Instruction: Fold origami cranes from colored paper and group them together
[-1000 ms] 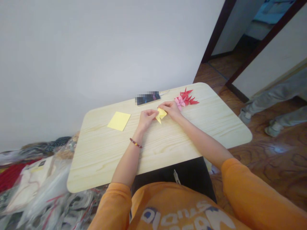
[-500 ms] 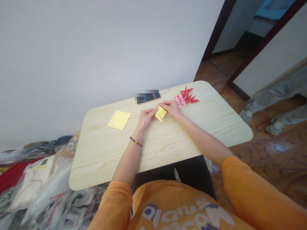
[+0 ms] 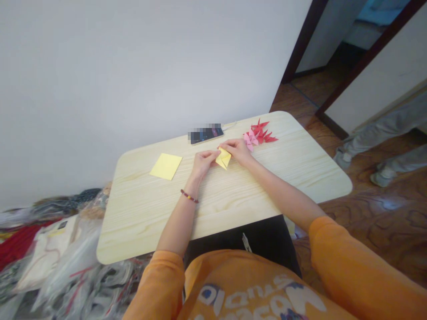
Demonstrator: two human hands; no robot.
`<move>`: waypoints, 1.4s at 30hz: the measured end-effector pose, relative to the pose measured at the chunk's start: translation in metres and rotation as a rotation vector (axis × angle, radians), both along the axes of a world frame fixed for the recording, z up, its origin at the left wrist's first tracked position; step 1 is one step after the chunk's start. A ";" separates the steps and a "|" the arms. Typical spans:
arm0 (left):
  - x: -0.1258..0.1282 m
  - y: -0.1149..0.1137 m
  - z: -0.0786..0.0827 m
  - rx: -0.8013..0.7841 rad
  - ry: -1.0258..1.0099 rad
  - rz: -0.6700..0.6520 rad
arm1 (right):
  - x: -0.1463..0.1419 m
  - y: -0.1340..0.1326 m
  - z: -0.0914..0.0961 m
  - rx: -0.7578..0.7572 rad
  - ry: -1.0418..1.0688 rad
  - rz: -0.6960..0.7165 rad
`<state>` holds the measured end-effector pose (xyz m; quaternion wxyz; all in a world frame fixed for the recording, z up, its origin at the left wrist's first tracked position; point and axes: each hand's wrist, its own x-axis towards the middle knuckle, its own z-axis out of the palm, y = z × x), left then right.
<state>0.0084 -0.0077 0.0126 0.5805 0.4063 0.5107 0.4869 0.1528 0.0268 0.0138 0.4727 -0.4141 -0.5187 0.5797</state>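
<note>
A folded piece of yellow paper [image 3: 223,158] sits on the pale wooden table [image 3: 143,218], pinched between my left hand [image 3: 202,163] and my right hand [image 3: 237,151]. Its lower point rests near the tabletop, and my fingers hide part of its edges. A flat square of yellow paper [image 3: 166,166] lies to the left of my left hand. Just beyond my right hand is a small pile of red origami cranes [image 3: 262,132] with a pink origami crane [image 3: 251,139] at its near side. A beaded bracelet [image 3: 189,196] circles my left wrist.
A smartphone [image 3: 206,135] with a pixelated area lies near the table's far edge, a cable running off to its right. A wall stands behind the table. Plastic bags [image 3: 66,253] are heaped at lower left. A person's grey-trousered legs [image 3: 376,153] stand on the wooden floor at right.
The yellow paper looks more compactly folded, its lower point no longer sticking out as far. My hands have closed in around it. The view has shifted slightly.
</note>
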 end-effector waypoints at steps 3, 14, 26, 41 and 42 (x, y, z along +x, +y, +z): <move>0.000 0.000 0.000 0.018 -0.003 0.023 | 0.000 0.000 -0.001 -0.027 -0.007 0.016; -0.003 0.001 -0.003 0.114 0.084 0.014 | -0.001 -0.001 0.002 -0.035 -0.025 0.004; -0.002 0.001 -0.003 0.053 0.050 -0.034 | 0.001 0.002 -0.001 0.002 -0.030 0.020; -0.001 0.000 0.000 0.057 0.011 -0.108 | 0.000 0.002 -0.003 0.224 -0.085 -0.173; -0.001 -0.001 0.001 0.062 0.012 -0.117 | 0.000 0.001 -0.003 0.257 -0.116 -0.192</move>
